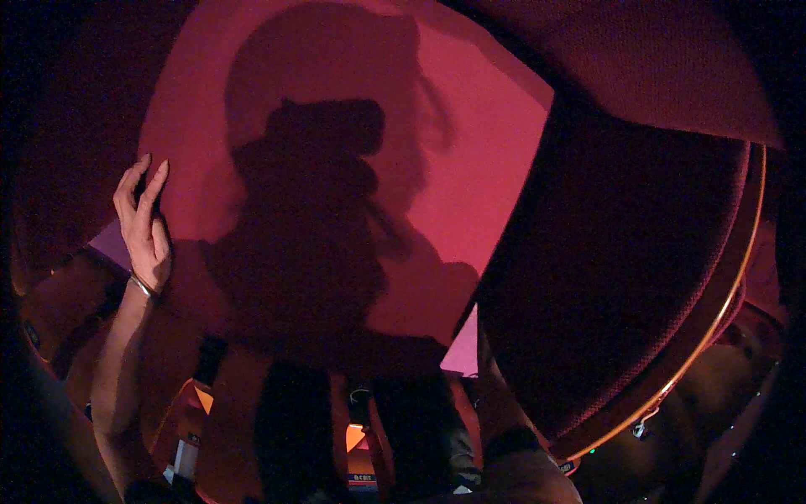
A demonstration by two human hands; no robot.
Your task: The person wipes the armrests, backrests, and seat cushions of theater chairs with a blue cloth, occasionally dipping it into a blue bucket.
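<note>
Before me is a large, flat red-lit surface (pixel 466 208), possibly a panel or taut cloth; I cannot tell which. A dark shadow of a head with a device on it falls across its middle. My left hand (pixel 143 233) is raised at the surface's left edge, fingers apart and nothing visible in it. Whether the fingertips touch the surface is unclear. A metal bracelet (pixel 141 285) circles that wrist. My right forearm (pixel 504 403) reaches up at the lower right; its hand is hidden behind the dark edge there.
A dark fabric-covered piece (pixel 617 252) with a curved, shiny orange rim (pixel 711 334) fills the right side. Pale corners show at the lower right (pixel 463 353) and left (pixel 113 246) of the red surface. Orange-lit items (pixel 360 450), one bearing writing, lie below. The surroundings are very dark.
</note>
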